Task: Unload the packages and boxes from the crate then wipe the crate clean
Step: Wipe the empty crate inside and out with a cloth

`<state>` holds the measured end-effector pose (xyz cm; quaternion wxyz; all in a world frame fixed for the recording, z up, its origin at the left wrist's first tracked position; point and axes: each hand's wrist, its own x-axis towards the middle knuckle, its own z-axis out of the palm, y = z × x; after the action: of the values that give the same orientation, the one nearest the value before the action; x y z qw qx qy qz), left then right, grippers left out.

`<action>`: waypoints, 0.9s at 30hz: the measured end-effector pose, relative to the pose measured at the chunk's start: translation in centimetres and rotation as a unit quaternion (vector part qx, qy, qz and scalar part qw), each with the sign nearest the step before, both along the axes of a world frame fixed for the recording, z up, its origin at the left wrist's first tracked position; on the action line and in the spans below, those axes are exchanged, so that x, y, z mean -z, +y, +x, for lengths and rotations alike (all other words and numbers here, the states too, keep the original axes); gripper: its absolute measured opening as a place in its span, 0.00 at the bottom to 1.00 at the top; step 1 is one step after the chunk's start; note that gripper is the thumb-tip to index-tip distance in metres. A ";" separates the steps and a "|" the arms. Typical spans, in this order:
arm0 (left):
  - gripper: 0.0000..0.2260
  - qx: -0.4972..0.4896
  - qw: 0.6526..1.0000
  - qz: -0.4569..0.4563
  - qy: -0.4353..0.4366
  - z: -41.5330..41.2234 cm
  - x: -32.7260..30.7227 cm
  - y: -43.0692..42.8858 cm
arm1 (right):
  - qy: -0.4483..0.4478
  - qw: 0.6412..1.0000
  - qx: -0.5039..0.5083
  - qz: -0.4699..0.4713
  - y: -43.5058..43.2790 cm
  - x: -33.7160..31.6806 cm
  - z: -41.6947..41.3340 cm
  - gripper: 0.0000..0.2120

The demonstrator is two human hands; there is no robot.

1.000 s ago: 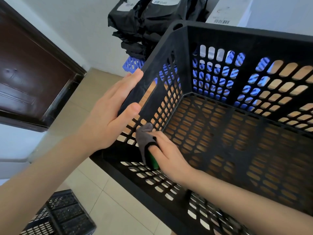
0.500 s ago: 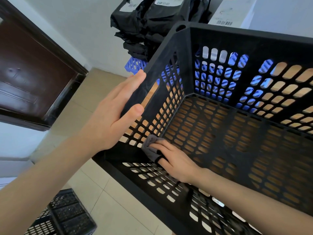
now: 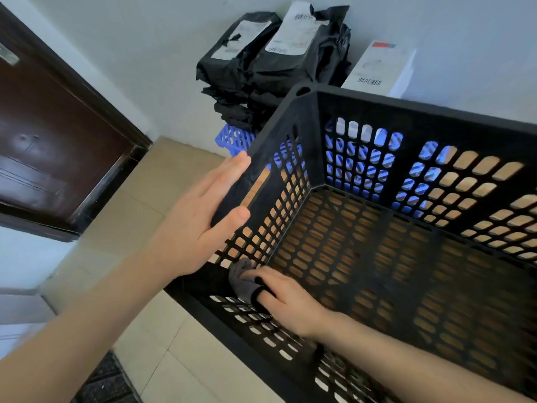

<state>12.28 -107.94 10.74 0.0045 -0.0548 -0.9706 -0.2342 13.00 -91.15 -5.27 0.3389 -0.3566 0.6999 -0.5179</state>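
Crate (image 3: 406,109) sits before stacked packages (image 3: 261,68) and box (image 3: 377,68). Left hand (image 3: 197,225) lays straight fingers (image 3: 223,175) against its left wall; right hand (image 3: 287,298) grips cloth (image 3: 242,279) in its near-left corner.

I am seeing a dark brown door (image 3: 43,146) standing at left, beige floor tiles (image 3: 130,228) running beside it, a blue lattice crate (image 3: 232,139) sitting by the white wall (image 3: 145,53).

The rectangular black plastic crate (image 3: 421,112) bears slotted grids; the small cloth (image 3: 241,282) is grey; crumpled black plastic parcels (image 3: 261,74) carry white labels (image 3: 302,29).
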 end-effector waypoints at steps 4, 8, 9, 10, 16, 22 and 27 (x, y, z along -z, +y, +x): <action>0.30 0.007 1.000 -0.003 0.005 -0.1 0.2 -0.2 | -0.050 0.991 -0.027 0.121 0.0 2.7 -1.0 0.17; 0.28 0.023 0.999 0.022 0.021 -0.1 0.5 -0.5 | -0.168 0.979 0.031 0.113 -0.4 2.3 -0.6 0.15; 0.28 0.024 0.999 0.029 0.020 -0.1 0.6 -0.6 | -0.192 0.974 0.053 0.110 -0.2 1.9 -0.6 0.14; 0.28 0.025 0.999 0.037 0.016 0.0 0.7 -0.7 | -0.206 0.969 0.079 0.108 0.1 1.4 -0.7 0.13; 0.30 0.034 0.998 0.058 0.006 -0.5 1.0 -1.4 | -0.216 0.927 0.299 0.074 4.4 -3.7 -3.8 0.18; 0.33 0.063 0.995 -0.032 0.069 -4.6 -0.2 -1.5 | -0.119 0.852 0.510 0.013 5.9 -9.4 -6.8 0.14; 0.33 0.092 0.994 0.037 0.047 -9.7 0.3 -0.7 | -0.109 0.780 0.612 -0.068 3.1 -11.3 -8.1 0.11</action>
<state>2.56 -108.63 10.45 0.0308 -0.1542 -0.9508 -0.2668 4.86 -88.08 6.02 -0.0005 0.1838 0.6918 -0.6983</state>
